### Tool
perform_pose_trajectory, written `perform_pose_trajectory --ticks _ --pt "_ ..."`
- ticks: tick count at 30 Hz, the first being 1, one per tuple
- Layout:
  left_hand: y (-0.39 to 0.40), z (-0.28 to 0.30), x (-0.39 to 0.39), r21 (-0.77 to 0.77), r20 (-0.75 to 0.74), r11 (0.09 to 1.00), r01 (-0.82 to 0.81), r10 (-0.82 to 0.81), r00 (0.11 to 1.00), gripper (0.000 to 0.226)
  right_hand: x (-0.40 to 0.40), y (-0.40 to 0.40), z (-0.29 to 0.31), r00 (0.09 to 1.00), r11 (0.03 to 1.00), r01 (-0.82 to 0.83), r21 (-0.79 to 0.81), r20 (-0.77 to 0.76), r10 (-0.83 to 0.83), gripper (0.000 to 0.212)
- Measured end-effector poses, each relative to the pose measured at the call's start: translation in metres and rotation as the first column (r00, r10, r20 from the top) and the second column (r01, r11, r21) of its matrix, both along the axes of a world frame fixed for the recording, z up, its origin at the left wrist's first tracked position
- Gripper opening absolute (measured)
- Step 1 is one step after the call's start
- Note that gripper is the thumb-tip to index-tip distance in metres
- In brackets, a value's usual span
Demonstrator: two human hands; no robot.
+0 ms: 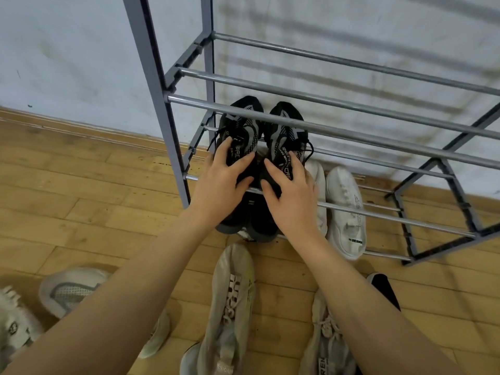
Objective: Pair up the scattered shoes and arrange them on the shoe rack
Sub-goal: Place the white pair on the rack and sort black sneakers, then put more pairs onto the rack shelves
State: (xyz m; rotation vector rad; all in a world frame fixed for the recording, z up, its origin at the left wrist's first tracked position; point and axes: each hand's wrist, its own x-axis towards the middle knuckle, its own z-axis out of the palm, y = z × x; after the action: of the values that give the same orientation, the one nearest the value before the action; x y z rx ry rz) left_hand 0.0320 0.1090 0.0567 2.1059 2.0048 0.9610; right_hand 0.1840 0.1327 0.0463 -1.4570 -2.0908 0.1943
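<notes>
Two black-and-grey sneakers sit side by side on a low tier of the grey metal shoe rack [338, 131], toes toward the wall. My left hand [221, 182] grips the left black sneaker [240, 125] at its tongue and collar. My right hand [289, 196] grips the right black sneaker [286, 128] the same way. Beside them on the bottom tier rests a white sneaker [347, 209]; its partner [318, 180] is mostly hidden behind my right hand. Two beige sneakers lie on the floor below my arms, one in the middle [232, 301] and one to the right [328, 339].
A grey-white sneaker [70, 290] and a fuzzy white shoe [13, 323] lie on the wooden floor at the left. A dark shoe [384, 288] peeks out right of my right forearm. The rack stands against a white wall, its upper bars bare.
</notes>
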Motion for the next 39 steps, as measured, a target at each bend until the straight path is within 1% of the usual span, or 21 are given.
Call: perform_pose_trajectory --ticks 7,10,12,15,17,20,23,26,28,30,33,36,38,39 --pt "-0.004 -0.008 -0.003 -0.024 -0.033 0.999 0.038 -0.039 0.999 0.047 -0.001 0.001 0.0 0.999 1.0 0.007 0.01 0.045 -0.007 0.042" --pt "-0.007 -0.003 -0.003 -0.037 -0.073 0.999 0.039 -0.042 0.996 0.048 0.0 -0.001 0.003 0.995 1.0 0.003 -0.029 0.096 -0.001 0.044" --pt "-0.011 0.003 0.002 -0.066 -0.14 0.997 -0.029 0.019 0.99 0.053 0.001 -0.003 0.007 0.99 0.998 0.017 -0.062 0.14 -0.008 0.046" --pt "-0.026 0.008 0.008 -0.068 -0.243 0.988 -0.136 0.116 0.963 0.059 0.003 -0.015 0.013 0.986 0.999 0.032 -0.035 0.163 -0.026 0.047" --pt "-0.044 0.009 0.005 -0.053 -0.248 0.984 -0.172 0.154 0.956 0.059 0.005 -0.027 0.014 0.989 1.0 0.014 0.023 0.145 -0.017 0.047" --pt "-0.073 0.012 -0.003 -0.055 -0.202 0.976 -0.213 0.198 0.959 0.054 0.003 -0.047 0.013 0.997 0.994 -0.012 0.112 0.075 0.003 0.044" --pt "-0.106 0.018 -0.01 -0.06 -0.173 0.971 -0.231 0.218 0.96 0.048 -0.006 -0.071 0.012 0.998 0.991 -0.05 0.123 0.042 0.045 0.041" --pt "-0.137 0.017 -0.018 -0.085 -0.172 0.965 -0.248 0.231 0.958 0.045 -0.015 -0.094 0.01 0.992 0.986 -0.125 0.11 0.002 0.125 0.041" --pt "-0.158 0.01 -0.022 -0.093 -0.188 0.961 -0.259 0.239 0.953 0.041 -0.019 -0.111 0.004 0.98 0.978 -0.196 0.069 -0.028 0.198 0.041" --pt "-0.177 -0.004 -0.025 -0.145 -0.188 0.951 -0.274 0.245 0.951 0.04 -0.021 -0.125 -0.006 0.961 0.961 -0.276 -0.003 -0.026 0.276 0.039" --pt "-0.202 -0.033 -0.029 -0.268 -0.191 0.923 -0.278 0.232 0.954 0.042 -0.018 -0.144 -0.031 0.931 0.927 -0.357 -0.113 0.035 0.363 0.038" --pt "-0.226 -0.065 -0.031 -0.338 -0.186 0.899 -0.28 0.228 0.956 0.044 -0.017 -0.158 -0.055 0.913 0.903 -0.368 -0.22 0.1 0.396 0.046" --pt "-0.242 -0.086 -0.029 -0.382 -0.181 0.883 -0.272 0.217 0.959 0.043 -0.017 -0.166 -0.07 0.879 0.86 -0.382 -0.339 0.154 0.451 0.051" --pt "-0.25 -0.097 -0.027 -0.403 -0.193 0.88 -0.252 0.187 0.963 0.044 -0.017 -0.17 -0.078 0.847 0.829 -0.391 -0.399 0.195 0.494 0.051"
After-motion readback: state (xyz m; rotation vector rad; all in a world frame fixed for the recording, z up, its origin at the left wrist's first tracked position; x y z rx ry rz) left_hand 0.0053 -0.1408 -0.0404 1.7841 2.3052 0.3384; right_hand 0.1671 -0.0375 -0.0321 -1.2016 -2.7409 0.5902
